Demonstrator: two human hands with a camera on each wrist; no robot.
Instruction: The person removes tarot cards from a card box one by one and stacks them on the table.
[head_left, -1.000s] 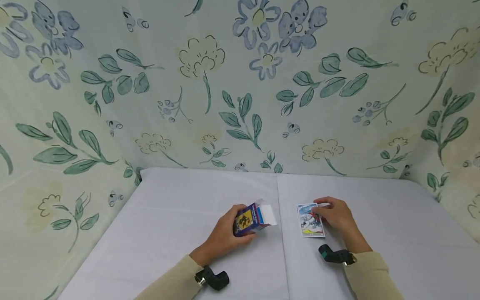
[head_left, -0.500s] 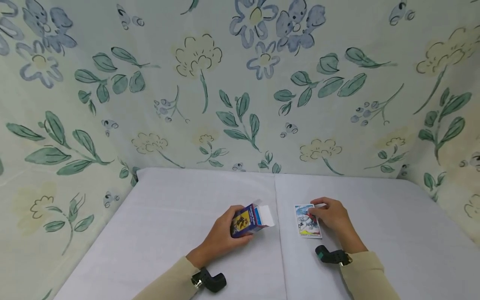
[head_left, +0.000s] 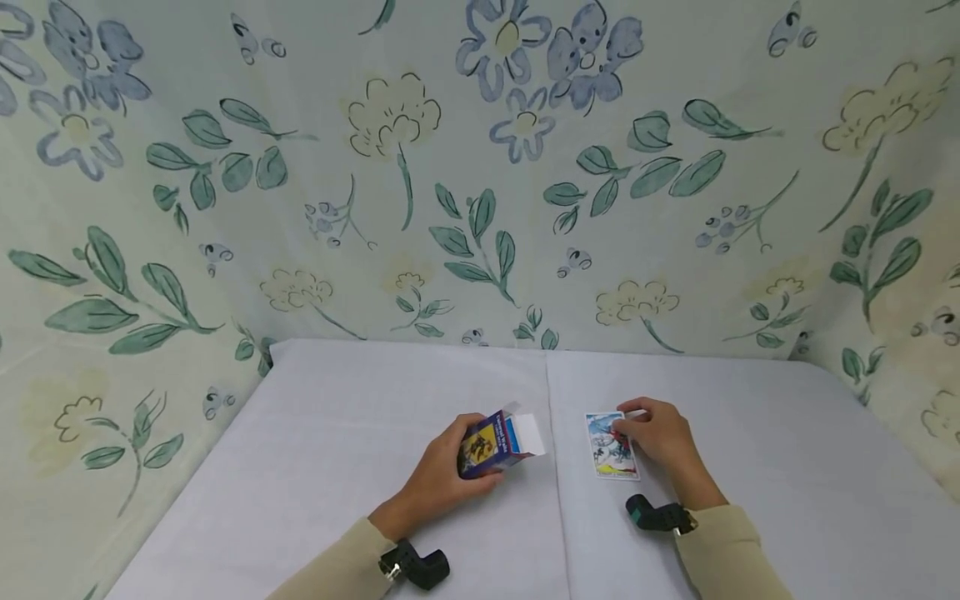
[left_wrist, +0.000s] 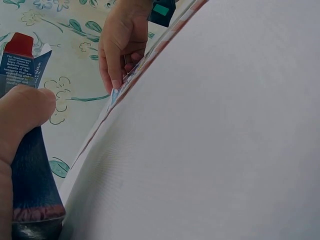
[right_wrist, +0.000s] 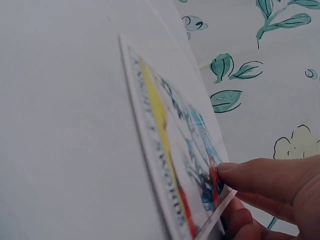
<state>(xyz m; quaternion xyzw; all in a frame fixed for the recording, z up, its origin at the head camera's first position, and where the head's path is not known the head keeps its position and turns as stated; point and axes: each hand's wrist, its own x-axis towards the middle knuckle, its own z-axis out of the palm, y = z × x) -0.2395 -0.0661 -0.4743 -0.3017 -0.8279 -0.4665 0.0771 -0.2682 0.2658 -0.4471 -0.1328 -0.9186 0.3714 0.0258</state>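
My left hand (head_left: 442,475) grips a dark blue card box (head_left: 491,444) with a yellow picture panel. The box lies tilted in the hand, and its white end flap stands open toward the right. In the left wrist view, the thumb presses along the box (left_wrist: 20,70) near its red flap. To the right, my right hand (head_left: 663,433) pinches a tarot card (head_left: 611,454) by its upper right corner. The right wrist view shows the thumb on the face of the card (right_wrist: 175,145), fingers behind it, and the printed word SWORDS. Whether more cards lie beneath, I cannot tell.
A white cloth (head_left: 337,417) covers the table, with a crease running between the two hands. Floral fabric (head_left: 465,208) hangs behind the table and along both sides. A black camera mount (head_left: 416,565) sits on the left wrist, another mount (head_left: 660,514) on the right.
The head view has shifted slightly, moving the whole scene a little to the left. Both hands keep their holds on the box and the card, with hardly any movement over the table.
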